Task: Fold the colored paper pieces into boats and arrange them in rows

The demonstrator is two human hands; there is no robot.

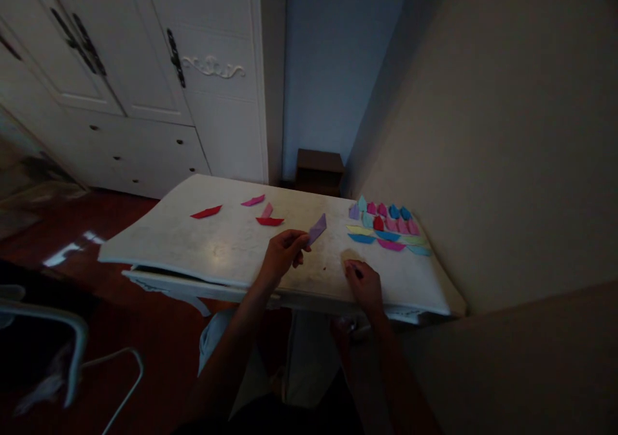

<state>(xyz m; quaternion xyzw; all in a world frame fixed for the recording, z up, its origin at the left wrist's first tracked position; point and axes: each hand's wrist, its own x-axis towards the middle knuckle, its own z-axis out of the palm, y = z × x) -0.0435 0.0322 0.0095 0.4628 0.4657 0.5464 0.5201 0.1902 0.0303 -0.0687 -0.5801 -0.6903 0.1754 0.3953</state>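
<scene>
My left hand pinches a purple folded paper piece, long and pointed, just above the table. To its right, my right hand is closed, with its fingertips at a flat beige piece on the tabletop. Something small and dark shows between those fingers, too dim to name. Left of my hands lie a red paper boat, a magenta paper boat, another red paper boat and a pink folded piece.
Rows of folded paper boats in several colours stand at the table's right end, near the wall. A white wardrobe and a small brown cabinet are behind the table. A metal-framed chair stands at lower left.
</scene>
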